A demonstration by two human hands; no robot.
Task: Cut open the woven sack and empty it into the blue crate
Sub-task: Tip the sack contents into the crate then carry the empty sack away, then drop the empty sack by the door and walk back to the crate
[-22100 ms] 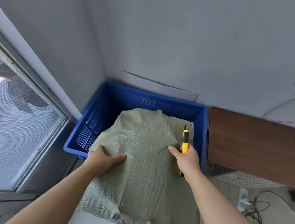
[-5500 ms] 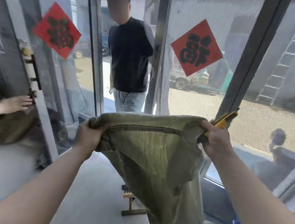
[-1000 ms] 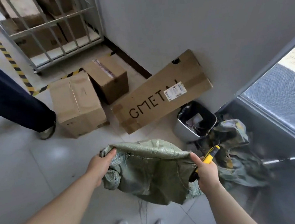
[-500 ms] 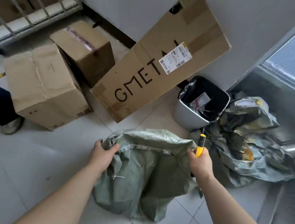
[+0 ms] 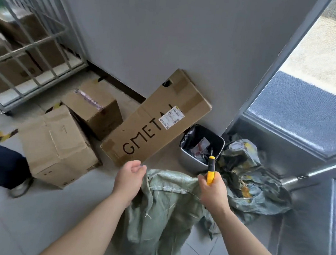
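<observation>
– Holding how? Grip status pls.
– R hand (image 5: pixel 211 189) clamped on yellow knife (image 5: pixel 210 169), same fist pinching sack (image 5: pixel 162 208) rim. Sack hangs limp below the grip; looks emptied.
– L hand (image 5: pixel 130 177)?
– Fingers loose, gripping nothing, just left of the rim. Touching it or not, can't tell; blur.
– Blue crate?
– Not in view.
– Risks?
– Blade tip sticks up above the fist, prob extended. L hand reaching across to the rim could get nicked. Single-pt hold: sack may slip or snag the blade. Bin (image 5: pixel 200 148) and sack pile (image 5: pixel 246 175) just beyond the grip.
</observation>
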